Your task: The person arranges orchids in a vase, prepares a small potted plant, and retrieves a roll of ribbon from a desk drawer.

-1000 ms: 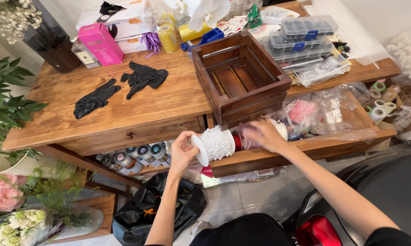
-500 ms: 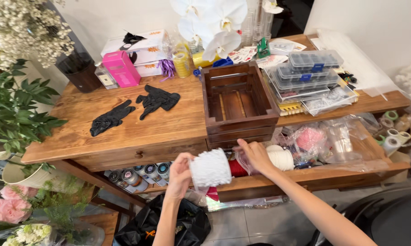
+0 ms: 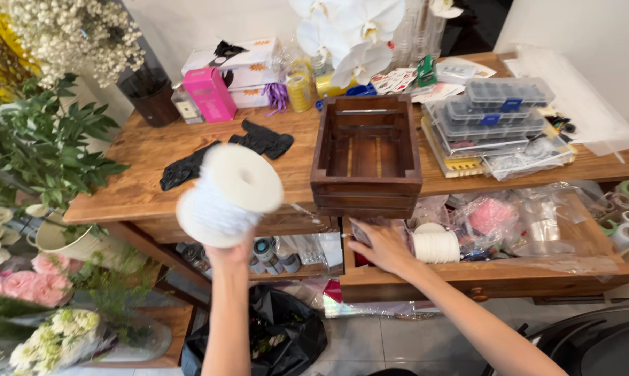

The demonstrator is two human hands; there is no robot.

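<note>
My left hand holds up a big white spool of ribbon or cord in front of the wooden table. My right hand reaches into the open drawer, resting flat beside a second white spool that lies there. The right hand's fingers are spread and hold nothing. A dark wooden crate, empty inside, stands on the table just above the drawer.
Two black gloves lie on the table. Boxes, a yellow spool and white orchids stand at the back; clear plastic organizers at right. Bags fill the drawer. Plants and flowers crowd the left; a black bag sits on the floor.
My left hand has lifted the white spool up and to the left, out of the drawer area. My right hand let go of it and moved back into the drawer.
</note>
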